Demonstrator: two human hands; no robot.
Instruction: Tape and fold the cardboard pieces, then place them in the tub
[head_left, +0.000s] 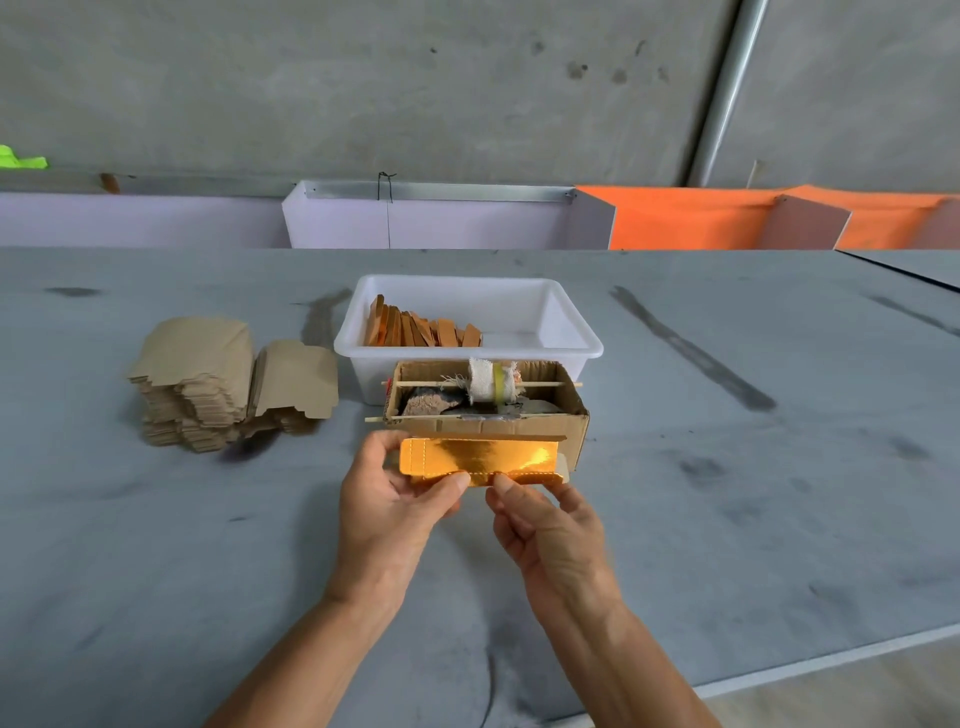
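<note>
Both hands (467, 499) pinch the lower edge of a shiny gold cardboard piece (480, 460), partly folded.

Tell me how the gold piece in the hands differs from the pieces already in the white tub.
The gold piece is held above the table by the left hand and right hand, its shiny gold face spread flat toward the camera. The pieces in the tub stand on edge, packed in a leaning row against the left wall of the white tub; they show narrow edges and look duller orange-brown. Both appear to be the same foil-faced cardboard.
</note>
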